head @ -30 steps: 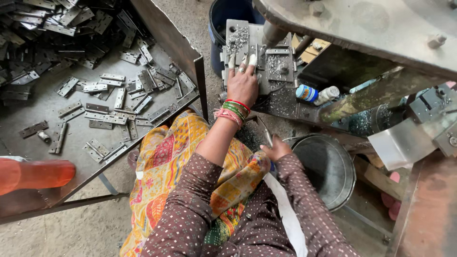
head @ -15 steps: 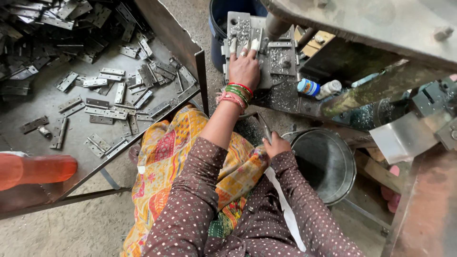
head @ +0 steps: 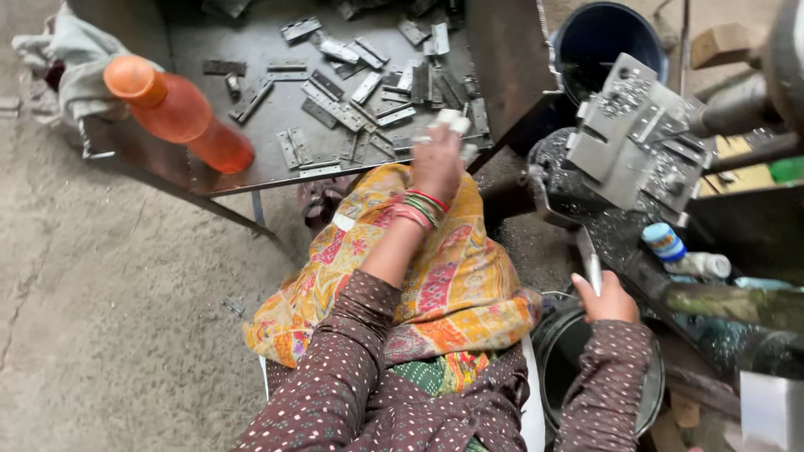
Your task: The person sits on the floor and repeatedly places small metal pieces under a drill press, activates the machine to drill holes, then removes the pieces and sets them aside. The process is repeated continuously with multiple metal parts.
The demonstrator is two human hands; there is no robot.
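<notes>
My left hand [head: 435, 163] reaches out over my lap to the near edge of a metal tray [head: 251, 180]. It wears bangles at the wrist, and its fingertips are wrapped in white. It is blurred, so I cannot tell if it holds a piece. Several flat grey metal hinge plates [head: 335, 109] lie scattered on the tray. My right hand [head: 607, 297] is closed around the thin metal lever [head: 593, 268] of the press beside me. The press's grey die block [head: 636, 142] stands to the right of my left hand, with nothing touching it.
An orange plastic bottle [head: 180, 113] lies at the tray's left corner by a bundled cloth [head: 71, 59]. A blue bucket [head: 607, 38] stands behind the die. A dark bucket [head: 569, 351] sits under my right arm. A small blue-capped bottle [head: 682, 251] lies on the greasy machine bed.
My left hand has left the die block and swung left to the tray's edge. The view has turned left. My right hand stays on the lever.
</notes>
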